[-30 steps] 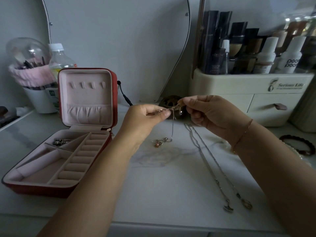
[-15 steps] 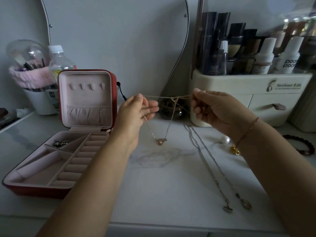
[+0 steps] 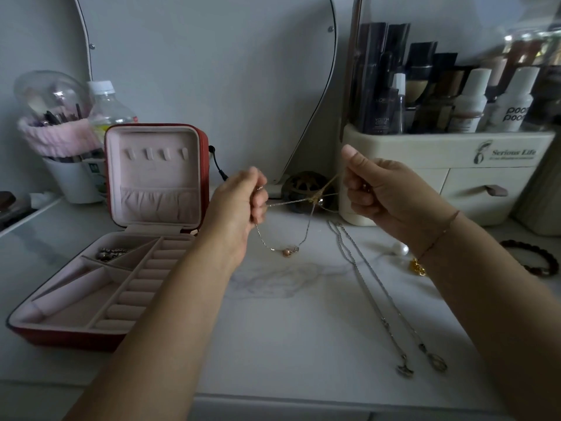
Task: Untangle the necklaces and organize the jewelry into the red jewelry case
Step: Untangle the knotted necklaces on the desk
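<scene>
Nearest, at five o'clock on the counter, two silver necklaces lie straight, side by side. At eight o'clock the red jewelry case stands open.

Farther in, at centre, the left hand pinches a gold necklace in curled fingers. The right hand at one o'clock pinches its other strands, thumb up. A knot sits between them, and the pendant hangs low.

The chain looks fine, light and limp, and likely to kink or snap under a hard pull. Gripping close beside the knot and teasing the loops seems wiser.

Farthest, at two o'clock, a cream organizer reads "Serious Life". A dark bottle reads "YOUTH".
</scene>
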`<control>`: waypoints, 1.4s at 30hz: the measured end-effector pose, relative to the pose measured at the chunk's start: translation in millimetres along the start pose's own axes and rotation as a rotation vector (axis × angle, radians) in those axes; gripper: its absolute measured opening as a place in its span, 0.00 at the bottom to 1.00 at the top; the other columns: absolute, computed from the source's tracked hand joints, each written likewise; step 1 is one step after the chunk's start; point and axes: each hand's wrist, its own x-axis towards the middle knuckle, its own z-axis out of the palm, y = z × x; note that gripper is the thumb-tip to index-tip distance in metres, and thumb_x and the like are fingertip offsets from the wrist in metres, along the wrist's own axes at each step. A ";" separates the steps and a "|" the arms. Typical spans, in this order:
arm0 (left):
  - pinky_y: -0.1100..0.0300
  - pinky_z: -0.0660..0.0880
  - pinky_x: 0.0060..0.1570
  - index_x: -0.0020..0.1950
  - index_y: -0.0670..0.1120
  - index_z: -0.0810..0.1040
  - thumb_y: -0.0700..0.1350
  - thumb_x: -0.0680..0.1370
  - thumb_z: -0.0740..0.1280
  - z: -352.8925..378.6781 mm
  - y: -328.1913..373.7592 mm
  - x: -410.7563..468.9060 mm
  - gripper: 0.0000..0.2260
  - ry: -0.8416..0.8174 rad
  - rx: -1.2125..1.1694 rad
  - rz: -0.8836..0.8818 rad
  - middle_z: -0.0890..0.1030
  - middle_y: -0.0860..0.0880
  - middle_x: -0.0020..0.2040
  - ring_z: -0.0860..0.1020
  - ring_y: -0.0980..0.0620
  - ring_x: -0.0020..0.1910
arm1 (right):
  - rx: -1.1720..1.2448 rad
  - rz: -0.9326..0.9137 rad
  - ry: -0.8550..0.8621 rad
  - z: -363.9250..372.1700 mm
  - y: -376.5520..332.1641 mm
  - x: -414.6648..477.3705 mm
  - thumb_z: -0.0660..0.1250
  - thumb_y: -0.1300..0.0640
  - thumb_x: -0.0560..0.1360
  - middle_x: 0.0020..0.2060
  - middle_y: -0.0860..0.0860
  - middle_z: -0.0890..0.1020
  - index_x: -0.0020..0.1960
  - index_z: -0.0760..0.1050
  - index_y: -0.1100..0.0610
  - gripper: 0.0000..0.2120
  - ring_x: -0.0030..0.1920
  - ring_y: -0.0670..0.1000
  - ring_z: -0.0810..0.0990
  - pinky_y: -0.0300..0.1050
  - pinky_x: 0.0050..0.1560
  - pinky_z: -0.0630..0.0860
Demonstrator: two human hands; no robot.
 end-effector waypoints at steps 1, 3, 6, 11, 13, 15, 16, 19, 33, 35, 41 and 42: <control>0.65 0.60 0.26 0.41 0.47 0.72 0.47 0.82 0.60 0.4 -1.2 -1.8 0.11 -0.033 0.093 0.009 0.67 0.56 0.23 0.62 0.57 0.24 | 0.033 0.001 -0.025 -0.3 -0.6 0.0 0.66 0.47 0.69 0.28 0.49 0.66 0.30 0.68 0.55 0.16 0.23 0.44 0.61 0.35 0.22 0.55; 0.65 0.62 0.28 0.44 0.47 0.76 0.49 0.78 0.66 2.3 -1.8 -7.3 0.07 -0.121 0.261 0.032 0.67 0.57 0.25 0.64 0.57 0.26 | 0.103 0.005 -0.058 -1.2 -1.3 0.4 0.65 0.48 0.71 0.27 0.48 0.66 0.28 0.73 0.52 0.14 0.22 0.43 0.60 0.34 0.22 0.55; 0.73 0.67 0.31 0.48 0.49 0.81 0.50 0.73 0.71 6.1 -2.8 -13.4 0.07 -0.226 0.457 0.086 0.75 0.62 0.27 0.72 0.65 0.29 | 0.195 0.017 -0.070 -1.7 -2.5 0.7 0.64 0.50 0.72 0.27 0.47 0.65 0.35 0.76 0.54 0.10 0.22 0.43 0.60 0.33 0.21 0.55; 0.79 0.69 0.38 0.47 0.50 0.84 0.45 0.72 0.73 8.7 -3.8 -15.6 0.05 -0.244 0.471 0.129 0.84 0.60 0.38 0.80 0.68 0.40 | 0.279 0.055 -0.114 -1.4 -3.4 0.8 0.63 0.52 0.72 0.25 0.46 0.65 0.43 0.76 0.56 0.07 0.22 0.42 0.59 0.32 0.21 0.54; 0.78 0.67 0.31 0.49 0.47 0.83 0.45 0.74 0.71 10.1 -2.2 -16.3 0.06 -0.214 0.435 0.154 0.79 0.61 0.27 0.76 0.67 0.29 | 0.281 0.069 -0.128 -1.9 -3.6 0.0 0.63 0.53 0.73 0.24 0.45 0.64 0.46 0.77 0.55 0.07 0.21 0.41 0.58 0.33 0.22 0.53; 0.72 0.62 0.25 0.49 0.46 0.83 0.47 0.75 0.69 9.2 -0.6 -14.6 0.07 -0.157 0.370 0.150 0.68 0.58 0.19 0.66 0.61 0.20 | 0.265 0.088 -0.147 -3.2 -3.4 0.3 0.62 0.54 0.74 0.24 0.45 0.64 0.49 0.77 0.55 0.07 0.21 0.42 0.58 0.34 0.22 0.51; 0.69 0.59 0.23 0.48 0.47 0.83 0.47 0.76 0.68 7.5 -0.4 -12.2 0.06 -0.126 0.321 0.143 0.63 0.57 0.19 0.60 0.59 0.20 | 0.255 0.099 -0.158 -3.7 -3.5 0.4 0.62 0.55 0.75 0.25 0.45 0.64 0.50 0.77 0.55 0.07 0.21 0.42 0.57 0.34 0.22 0.51; 0.66 0.52 0.22 0.44 0.47 0.83 0.48 0.76 0.68 3.8 0.3 -6.7 0.06 -0.059 0.185 0.121 0.57 0.55 0.22 0.53 0.57 0.22 | 0.178 0.142 -0.184 -4.2 -4.7 0.3 0.66 0.56 0.72 0.26 0.46 0.66 0.51 0.77 0.56 0.09 0.21 0.41 0.56 0.33 0.21 0.50; 0.67 0.51 0.19 0.44 0.47 0.81 0.47 0.78 0.67 -6.3 3.0 2.4 0.06 0.226 0.065 0.122 0.56 0.57 0.19 0.54 0.59 0.18 | -0.549 0.267 -0.213 -8.2 -8.1 -8.7 0.69 0.61 0.72 0.24 0.49 0.75 0.50 0.80 0.62 0.08 0.22 0.45 0.59 0.34 0.21 0.57; 0.68 0.51 0.19 0.44 0.47 0.81 0.47 0.77 0.67 -6.5 2.7 2.8 0.06 0.243 0.067 0.126 0.56 0.56 0.20 0.54 0.59 0.18 | -0.533 0.259 -0.249 -8.3 -8.7 -8.7 0.69 0.55 0.68 0.30 0.55 0.76 0.45 0.81 0.62 0.11 0.23 0.45 0.59 0.35 0.22 0.55; 0.67 0.51 0.19 0.43 0.48 0.82 0.47 0.78 0.67 -6.6 3.4 2.3 0.06 0.249 0.083 0.105 0.56 0.56 0.21 0.54 0.59 0.19 | -0.282 0.109 -0.139 -10.1 -9.3 -5.8 0.62 0.59 0.76 0.28 0.51 0.78 0.48 0.79 0.64 0.10 0.20 0.43 0.59 0.34 0.20 0.55; 0.67 0.52 0.19 0.43 0.48 0.82 0.47 0.78 0.67 -6.2 3.4 1.9 0.06 0.240 0.089 0.099 0.56 0.56 0.21 0.54 0.59 0.19 | -0.257 0.072 -0.127 -9.3 -8.5 -5.1 0.63 0.59 0.75 0.30 0.51 0.79 0.48 0.79 0.63 0.09 0.21 0.43 0.58 0.34 0.21 0.54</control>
